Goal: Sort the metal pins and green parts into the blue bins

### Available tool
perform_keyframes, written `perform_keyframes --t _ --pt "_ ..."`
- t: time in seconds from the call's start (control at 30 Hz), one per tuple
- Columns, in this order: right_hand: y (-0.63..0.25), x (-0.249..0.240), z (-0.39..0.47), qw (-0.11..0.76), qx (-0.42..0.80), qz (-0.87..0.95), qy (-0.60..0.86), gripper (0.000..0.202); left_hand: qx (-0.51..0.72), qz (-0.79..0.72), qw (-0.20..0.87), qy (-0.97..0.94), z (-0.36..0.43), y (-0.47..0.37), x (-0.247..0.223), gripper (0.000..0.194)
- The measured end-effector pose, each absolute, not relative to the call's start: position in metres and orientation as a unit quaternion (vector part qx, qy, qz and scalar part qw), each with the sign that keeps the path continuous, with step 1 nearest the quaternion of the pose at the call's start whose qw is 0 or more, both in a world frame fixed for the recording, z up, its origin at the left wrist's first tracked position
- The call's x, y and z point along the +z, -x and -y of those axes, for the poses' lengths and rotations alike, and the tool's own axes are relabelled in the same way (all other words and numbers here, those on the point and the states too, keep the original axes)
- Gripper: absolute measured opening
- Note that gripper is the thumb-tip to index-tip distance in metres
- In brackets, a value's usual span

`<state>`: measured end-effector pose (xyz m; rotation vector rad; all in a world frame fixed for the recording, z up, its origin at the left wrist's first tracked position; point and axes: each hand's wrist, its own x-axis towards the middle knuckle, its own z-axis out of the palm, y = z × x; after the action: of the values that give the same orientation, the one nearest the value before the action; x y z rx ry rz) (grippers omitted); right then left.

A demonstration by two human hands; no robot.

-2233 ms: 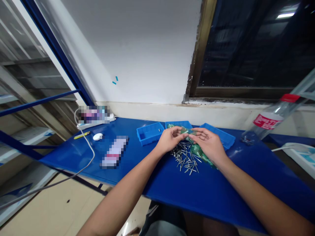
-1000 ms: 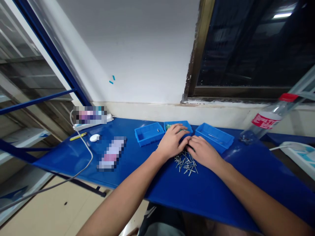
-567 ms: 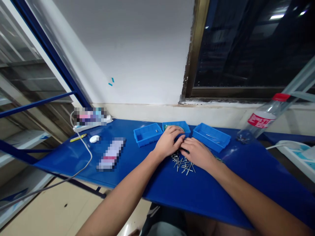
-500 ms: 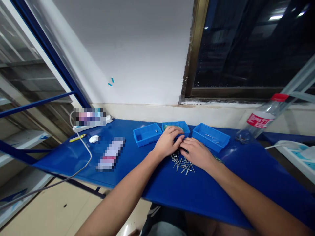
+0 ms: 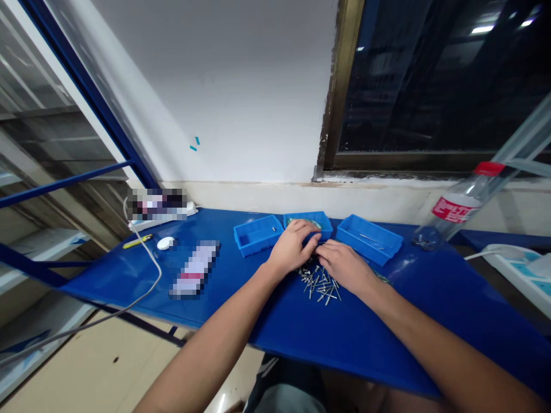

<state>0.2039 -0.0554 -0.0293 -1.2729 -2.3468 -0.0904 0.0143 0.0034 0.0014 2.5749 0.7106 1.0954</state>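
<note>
1. Lowered since approx. 2 s ago: your L hand (image 5: 293, 248) & R hand (image 5: 345, 265) now bend over the far edge of the loose pile of thin silver metal pins (image 5: 322, 288), so the handling's down at table level.
2. Both half-curled, tips close together; can't tell if they've hold of anything.
3. Pins lie on the glossy blue table (image 5: 301, 332); from them, blue rectangular plastic trays (image 5: 260, 248) sit at 10, 12 & 2 o'clock.

A dark window (image 5: 408, 86) adjoins the white wall (image 5: 232, 92).
</note>
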Motion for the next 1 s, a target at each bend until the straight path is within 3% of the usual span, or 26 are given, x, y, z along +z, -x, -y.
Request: perform_keyframes --t 0.27,0.47,0.53,0.73,0.9,1.0 --pt "-0.202 -0.029 0.055 0.246 -0.013 0.852 0.462 0.025 0.381 -0.239 0.128 -0.884 -0.004 -0.014 0.002 0.025" --pt "-0.206 -0.030 0.051 0.475 0.160 0.709 0.496 0.012 0.385 -0.239 0.129 -0.882 -0.004 -0.013 0.002 0.033" --pt "-0.208 -0.031 0.049 0.539 0.239 0.637 0.496 0.016 0.383 -0.227 0.127 -0.887 -0.002 -0.014 0.003 0.038" --pt "-0.212 -0.032 0.042 0.624 0.327 0.531 0.472 0.036 0.352 -0.184 0.148 -0.906 0.004 -0.018 -0.001 0.056" --pt "-0.210 -0.030 0.041 0.637 0.353 0.495 0.475 0.039 0.389 -0.196 0.143 -0.889 -0.001 -0.021 -0.010 0.028" --pt "-0.208 -0.031 0.042 0.650 0.377 0.469 0.465 0.039 0.408 -0.202 0.122 -0.882 -0.002 -0.021 -0.010 0.020"
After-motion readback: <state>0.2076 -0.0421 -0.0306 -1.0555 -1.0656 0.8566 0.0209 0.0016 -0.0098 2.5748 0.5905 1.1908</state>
